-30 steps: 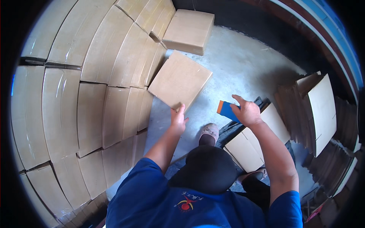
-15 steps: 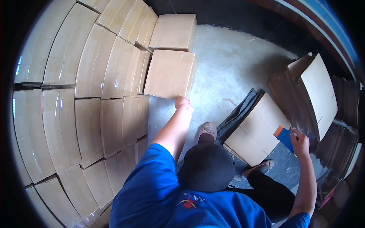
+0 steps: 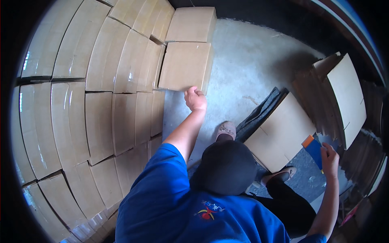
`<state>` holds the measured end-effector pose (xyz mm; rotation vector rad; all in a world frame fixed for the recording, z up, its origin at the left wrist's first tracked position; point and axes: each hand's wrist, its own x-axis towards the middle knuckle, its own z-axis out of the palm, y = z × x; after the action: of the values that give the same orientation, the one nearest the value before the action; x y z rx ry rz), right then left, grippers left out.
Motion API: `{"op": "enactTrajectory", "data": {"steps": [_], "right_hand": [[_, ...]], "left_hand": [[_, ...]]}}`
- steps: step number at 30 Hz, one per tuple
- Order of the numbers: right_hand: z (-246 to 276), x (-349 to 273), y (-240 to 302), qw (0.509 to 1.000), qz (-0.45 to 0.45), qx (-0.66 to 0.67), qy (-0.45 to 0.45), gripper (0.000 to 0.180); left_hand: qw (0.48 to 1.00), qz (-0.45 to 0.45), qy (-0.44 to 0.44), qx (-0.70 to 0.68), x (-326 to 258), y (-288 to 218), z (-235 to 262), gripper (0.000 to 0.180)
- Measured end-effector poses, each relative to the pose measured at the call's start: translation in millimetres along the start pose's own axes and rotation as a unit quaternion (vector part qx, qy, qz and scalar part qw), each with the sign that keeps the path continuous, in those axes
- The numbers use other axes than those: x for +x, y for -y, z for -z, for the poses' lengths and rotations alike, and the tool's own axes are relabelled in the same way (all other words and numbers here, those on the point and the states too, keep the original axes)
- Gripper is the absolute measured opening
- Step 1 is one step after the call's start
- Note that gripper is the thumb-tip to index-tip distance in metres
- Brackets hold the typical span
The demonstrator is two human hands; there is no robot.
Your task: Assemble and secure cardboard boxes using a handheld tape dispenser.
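Observation:
A closed cardboard box [image 3: 185,66] sits at the near end of a row along the left. My left hand [image 3: 195,98] is at the box's near edge, its fingers curled over the rim and the arm stretched forward. My right hand [image 3: 330,159] is raised at the right, closed round a flat blue tool with an orange end [image 3: 313,150]; a small yellow tip shows below. The exact kind of tool cannot be made out. Behind the held box stands another closed box [image 3: 190,24].
Tall stacks of taped cartons [image 3: 99,121] fill the left side. Flattened cardboard [image 3: 279,131] lies on a dark sheet by my feet. More flat cardboard [image 3: 346,99] is stacked at the right, and a dark wall [image 3: 259,16] closes the far side.
My left hand has shifted from below the box's near edge to over it, and its fingers look more curled. My right hand, with the blue tool, is slightly farther right. The view has also shifted.

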<state>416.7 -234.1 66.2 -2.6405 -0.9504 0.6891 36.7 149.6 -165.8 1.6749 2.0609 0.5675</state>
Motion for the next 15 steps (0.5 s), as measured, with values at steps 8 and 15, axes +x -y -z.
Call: {"op": "enactTrajectory", "data": {"steps": [8, 15], "right_hand": [[-20.7, -10.5, -23.6, 0.993, -0.092, -0.033, 0.065, 0.024], [-52.2, 13.1, -3.7, 0.991, -0.073, -0.032, 0.111, 0.025]], "left_hand": [[0.966, -0.212, 0.094, 0.117, 80.5, -76.2, -18.6, 0.058], [0.897, -0.285, 0.184, 0.285, 129.1, -98.0, -34.6, 0.076]]}}
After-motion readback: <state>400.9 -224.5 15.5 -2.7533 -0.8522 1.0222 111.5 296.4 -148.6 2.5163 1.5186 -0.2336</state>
